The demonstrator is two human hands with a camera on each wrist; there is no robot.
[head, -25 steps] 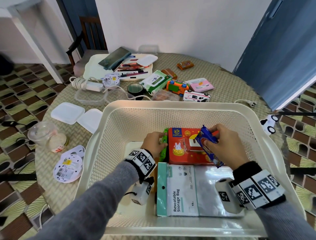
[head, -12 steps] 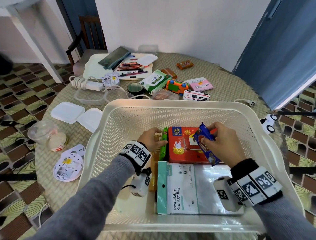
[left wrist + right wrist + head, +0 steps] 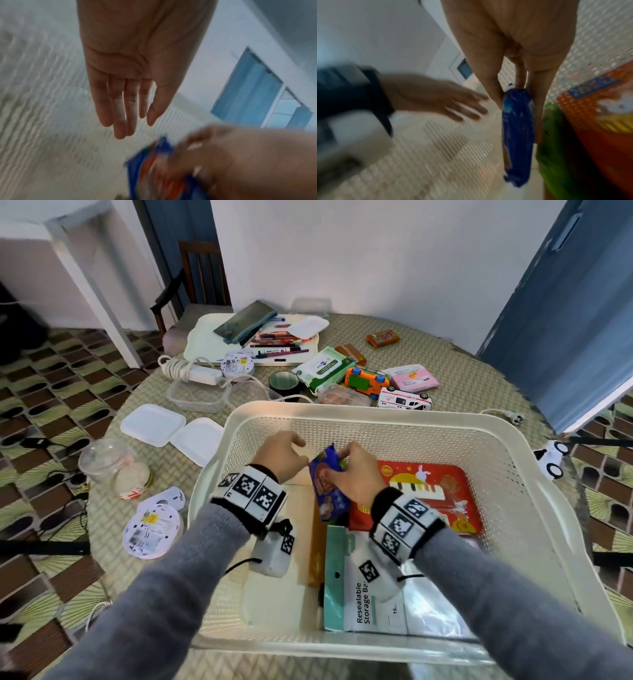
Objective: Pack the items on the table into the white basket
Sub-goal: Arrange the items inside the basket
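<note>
Soft, even daylight fills the head view, sharp at centre, with straight edges bowing toward the corners. Glare whitens the resealable storage bag. Both wrist views are dimmer and motion-smeared; the white basket mesh streaks.

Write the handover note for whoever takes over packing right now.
Right hand pinches the blue snack packet upright inside the white basket.
Left hand open beside it, holding nothing.
Already in: red toy box, resealable storage bag pack, green packet.
Left on the table: wet wipes, orange toy car, toy ambulance, pink pack and more.
</note>
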